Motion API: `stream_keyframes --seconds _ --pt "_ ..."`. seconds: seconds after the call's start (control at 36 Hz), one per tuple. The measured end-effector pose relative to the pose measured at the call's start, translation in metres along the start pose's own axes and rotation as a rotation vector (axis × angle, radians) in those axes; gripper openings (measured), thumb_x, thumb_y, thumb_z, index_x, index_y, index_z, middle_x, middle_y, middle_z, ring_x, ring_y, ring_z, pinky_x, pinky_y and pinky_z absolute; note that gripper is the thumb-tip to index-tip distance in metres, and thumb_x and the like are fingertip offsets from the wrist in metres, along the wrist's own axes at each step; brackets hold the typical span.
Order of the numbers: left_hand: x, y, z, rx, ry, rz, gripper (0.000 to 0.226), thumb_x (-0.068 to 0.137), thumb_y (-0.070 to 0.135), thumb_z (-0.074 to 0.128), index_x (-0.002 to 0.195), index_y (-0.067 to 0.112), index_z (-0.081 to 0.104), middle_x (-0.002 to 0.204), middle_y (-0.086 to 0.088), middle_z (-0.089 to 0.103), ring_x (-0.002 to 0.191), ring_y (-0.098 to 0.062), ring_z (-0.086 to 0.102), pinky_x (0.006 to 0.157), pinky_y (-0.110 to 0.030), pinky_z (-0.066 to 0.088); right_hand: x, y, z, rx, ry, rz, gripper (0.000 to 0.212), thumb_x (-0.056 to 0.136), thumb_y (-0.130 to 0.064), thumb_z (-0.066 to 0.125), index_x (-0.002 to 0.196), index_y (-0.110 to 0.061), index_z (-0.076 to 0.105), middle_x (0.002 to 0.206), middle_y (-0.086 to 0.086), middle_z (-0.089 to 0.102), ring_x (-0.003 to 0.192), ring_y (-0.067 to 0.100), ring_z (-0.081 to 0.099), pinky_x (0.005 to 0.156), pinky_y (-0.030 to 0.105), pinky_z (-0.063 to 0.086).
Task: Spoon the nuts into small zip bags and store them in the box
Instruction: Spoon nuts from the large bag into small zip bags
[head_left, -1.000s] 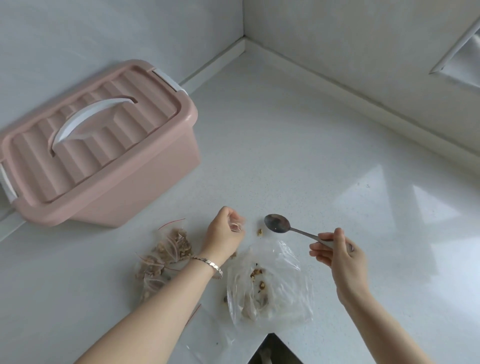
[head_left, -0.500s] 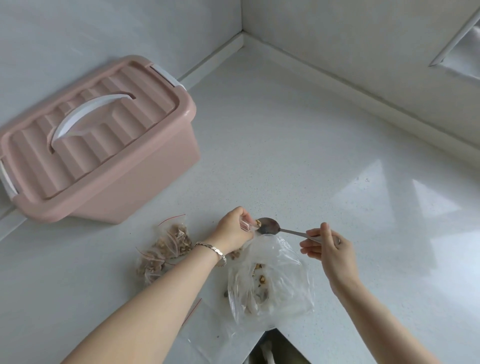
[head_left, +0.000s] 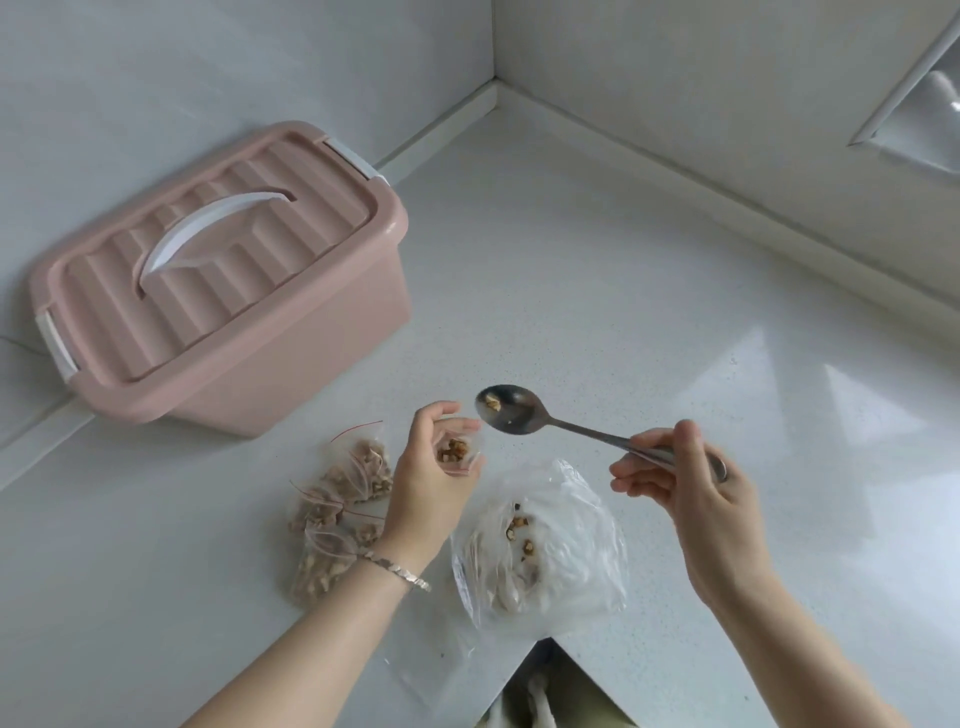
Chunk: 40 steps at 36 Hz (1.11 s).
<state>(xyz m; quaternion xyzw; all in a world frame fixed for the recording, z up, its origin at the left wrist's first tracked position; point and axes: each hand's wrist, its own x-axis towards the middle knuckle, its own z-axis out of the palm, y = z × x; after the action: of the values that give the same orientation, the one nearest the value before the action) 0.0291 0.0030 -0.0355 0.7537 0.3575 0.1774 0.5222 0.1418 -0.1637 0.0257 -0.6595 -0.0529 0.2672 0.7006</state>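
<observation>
My left hand (head_left: 428, 483) grips a small zip bag (head_left: 457, 451) held open upward, with nut pieces visible inside. My right hand (head_left: 696, 499) holds a metal spoon (head_left: 511, 409) by its handle; the bowl hovers just right of the bag's mouth and carries one nut piece. A large clear plastic bag (head_left: 540, 545) with a few nuts left lies on the counter between my hands. Several filled small zip bags (head_left: 340, 512) with red seals lie left of my left wrist. The pink box (head_left: 218, 280) with a white handle stands shut at the back left.
The white counter (head_left: 597, 291) runs into a wall corner behind. Its front edge has a notch (head_left: 545, 675) near my body. A flat empty clear bag (head_left: 441, 670) lies by that edge. A window frame (head_left: 914, 104) shows at upper right.
The spoon scooped up the loose nut from the counter beside the small bag, then lifted; it now hovers by the bag's mouth with the nut piece in its bowl.
</observation>
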Motion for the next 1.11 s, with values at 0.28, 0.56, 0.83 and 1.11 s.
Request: stream_keyframes --seconds 0.28,0.56,0.83,1.11 --pt "-0.038 0.016 0.003 -0.134 0.175 -0.022 0.058 0.075 -0.004 0.071 0.105 0.037 0.042 0.093 0.005 0.063 0.087 0.006 0.060 0.075 -0.006 0.045 -0.047 -0.007 0.012 -0.519 -0.261 -0.528 0.038 0.093 -0.053 0.036 0.083 -0.028 0.064 0.080 -0.011 0.066 0.073 -0.001 0.063 0.067 0.010 0.047" --pt "-0.069 0.005 -0.017 -0.047 0.146 -0.072 0.049 0.078 -0.004 0.067 0.112 0.022 0.043 0.088 0.010 0.061 0.080 0.008 0.058 0.071 -0.005 0.044 -0.066 -0.017 -0.016 -0.585 -0.062 -0.165 0.040 0.091 -0.041 0.041 0.065 -0.019 0.062 0.058 0.000 0.065 0.048 0.009 0.058 0.053 0.022 0.047" --pt "-0.097 0.007 -0.019 0.155 0.150 0.017 0.050 0.078 0.001 0.067 0.112 0.027 0.041 0.088 0.013 0.061 0.088 -0.001 0.058 0.073 -0.003 0.042 -0.067 0.043 -0.029 -0.755 -0.067 0.055 0.033 0.095 -0.030 0.041 0.070 -0.022 0.061 0.057 0.000 0.064 0.052 0.004 0.058 0.054 0.013 0.044" --pt "-0.084 -0.008 -0.002 0.202 -0.179 -0.126 0.045 0.084 0.008 0.063 0.122 0.020 0.040 0.101 0.015 0.060 0.080 -0.002 0.058 0.065 -0.001 0.041 -0.064 0.060 -0.024 -0.693 -0.003 0.047 0.031 0.096 -0.029 0.039 0.072 -0.024 0.059 0.063 -0.001 0.064 0.058 0.002 0.058 0.058 0.012 0.045"
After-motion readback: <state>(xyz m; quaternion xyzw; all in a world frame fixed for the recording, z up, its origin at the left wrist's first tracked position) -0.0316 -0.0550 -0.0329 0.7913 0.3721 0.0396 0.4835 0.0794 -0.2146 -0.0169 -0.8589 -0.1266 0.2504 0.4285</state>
